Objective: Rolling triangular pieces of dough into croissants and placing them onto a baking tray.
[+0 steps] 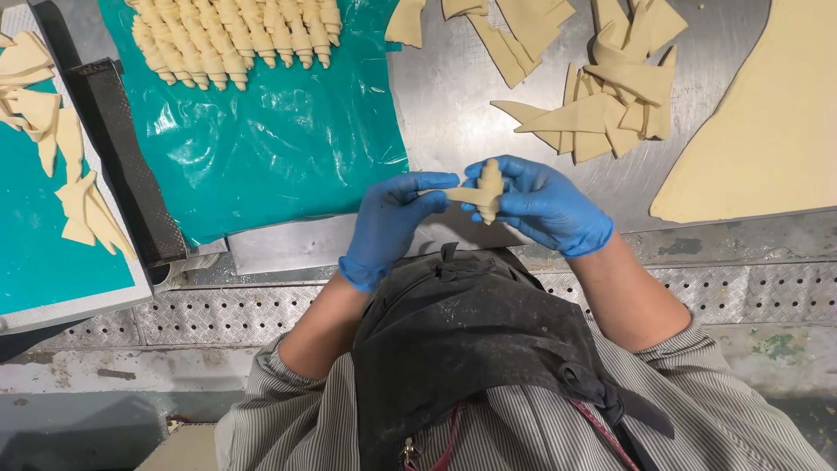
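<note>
Both my hands wear blue gloves and meet in front of my dark apron. My right hand (pixel 545 205) grips a partly rolled piece of pale dough (pixel 488 187), its rolled part standing upright between the fingers. My left hand (pixel 392 218) pinches the dough's thin pointed tail, which stretches to the left. The dough is held in the air just above the near edge of the steel table (pixel 453 96).
A tray lined with teal plastic (pixel 270 148) holds rows of rolled dough pieces (pixel 235 35) at its far side. Cut dough triangles (pixel 602 96) lie piled on the steel. A large dough sheet (pixel 767 122) is at right. A second teal tray (pixel 35 244) with triangles sits left.
</note>
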